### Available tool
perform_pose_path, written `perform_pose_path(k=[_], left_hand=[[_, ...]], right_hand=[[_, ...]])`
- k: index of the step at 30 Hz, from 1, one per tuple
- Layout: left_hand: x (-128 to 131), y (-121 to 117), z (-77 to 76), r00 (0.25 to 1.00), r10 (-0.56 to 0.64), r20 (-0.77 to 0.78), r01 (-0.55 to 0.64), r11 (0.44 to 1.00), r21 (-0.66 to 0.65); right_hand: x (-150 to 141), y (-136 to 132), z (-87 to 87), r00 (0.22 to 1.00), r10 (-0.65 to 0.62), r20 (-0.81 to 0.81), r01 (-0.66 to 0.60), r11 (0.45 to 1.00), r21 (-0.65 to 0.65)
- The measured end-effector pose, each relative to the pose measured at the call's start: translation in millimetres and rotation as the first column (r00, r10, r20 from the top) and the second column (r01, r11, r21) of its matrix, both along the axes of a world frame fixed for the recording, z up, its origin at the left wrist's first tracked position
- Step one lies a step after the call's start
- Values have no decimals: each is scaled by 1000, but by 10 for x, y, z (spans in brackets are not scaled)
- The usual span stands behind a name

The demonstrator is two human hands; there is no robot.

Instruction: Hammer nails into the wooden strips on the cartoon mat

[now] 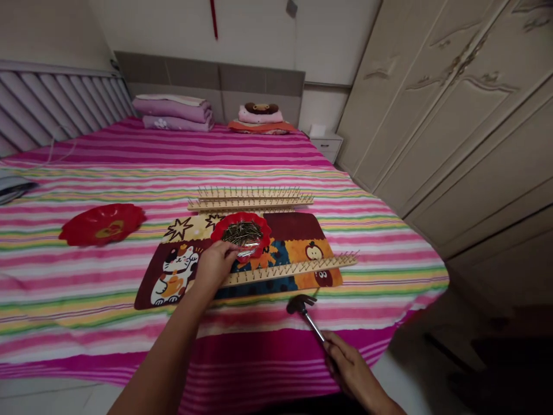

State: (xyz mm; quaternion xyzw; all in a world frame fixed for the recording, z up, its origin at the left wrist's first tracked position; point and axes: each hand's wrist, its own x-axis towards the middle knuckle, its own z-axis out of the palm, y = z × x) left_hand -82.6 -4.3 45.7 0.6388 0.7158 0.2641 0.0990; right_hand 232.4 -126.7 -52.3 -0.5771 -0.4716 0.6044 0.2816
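Nails lie in a tangled heap in a red scalloped dish near the middle of the head view, and the dish sits on a patchwork mat. The person's left hand reaches in from the bottom, its fingertips at the dish's lower edge beside a small silvery bunch of nails; whether that hand is pinching them is hard to make out. At lower right, the right hand is closed around the metal shaft of a claw hammer, with the end of the grip hidden in the fist. The hammer head hangs just past the mat's lower edge, and any contact with the striped bedsheet cannot be told. One nail-studded wooden strip lies across the mat's lower part, its left end meeting the left hand, and two more lie along the mat's far edge. A second red dish rests at left. A dark object is cut off by the left edge and hard to identify. Folded bedding sits at the top, a wardrobe fills the upper right, and the lower right corner fades into shadow.
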Motion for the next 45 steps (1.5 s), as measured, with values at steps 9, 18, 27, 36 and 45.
perform_pose_path(k=[9,18,27,36,45], left_hand=[[246,703,-129,966,-102,-237,33,960,-276],[220,737,-42,969,-134,-209,80,966,-248],[-29,234,160,599,40,799,160,972,-169],[-161,-489,137,271,151,950,93,979,-182],[-132,-790,-189,369,240,898,-81,971,-226]], right_hand=[[-28,55,38,992,-66,-106,44,980,-195],[-31,76,109,993,-44,-113,20,978,-210],[-49,62,73,995,-49,-82,32,981,-191],[-75,53,140,999,-28,-26,24,986,-162],[-81,46,165,1000,-25,-5,24,984,-178]])
